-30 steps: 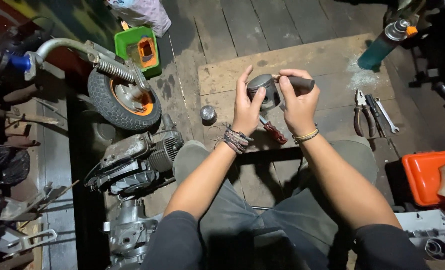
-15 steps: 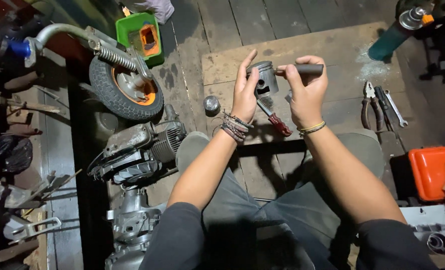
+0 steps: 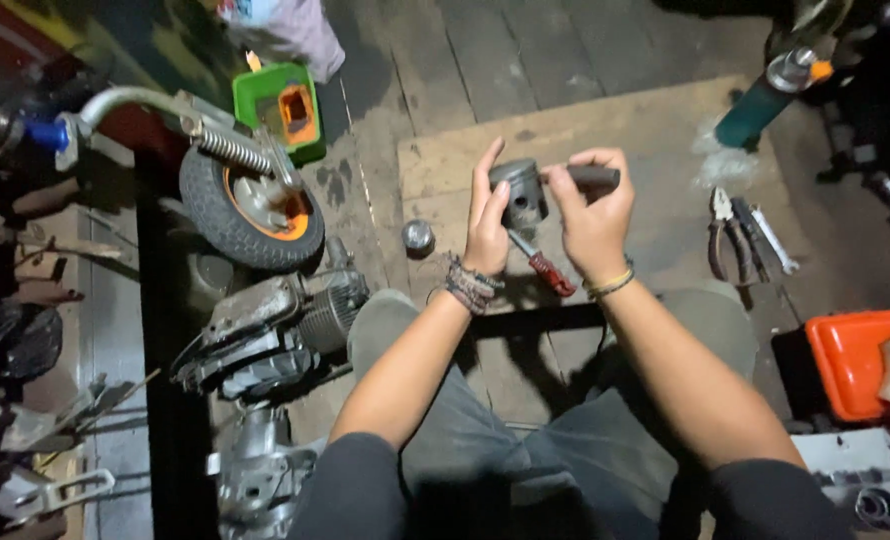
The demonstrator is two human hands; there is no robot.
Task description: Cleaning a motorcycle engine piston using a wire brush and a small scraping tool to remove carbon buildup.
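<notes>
The left hand (image 3: 487,222) cradles a grey metal piston (image 3: 520,192) from the side, fingers straight and pressed against its skirt, holding it up above the plywood board (image 3: 655,130) on the floor. The right hand (image 3: 593,205) is curled shut around a dark cylindrical pin (image 3: 593,176), its end meeting the piston's side at about the height of the cross hole. To do this well, the pin probably wants to stay square to the bore while the left palm backs the far side, so the push does not tilt the piston; a slight twist would likely help more than force. Below the hands a red-handled screwdriver (image 3: 543,265) lies on the board, a small round metal part (image 3: 417,237) sits to the left, and pliers (image 3: 725,232) rest to the right. A small engine (image 3: 275,330) and a wheel with an orange rim (image 3: 250,208) lie by the left knee
</notes>
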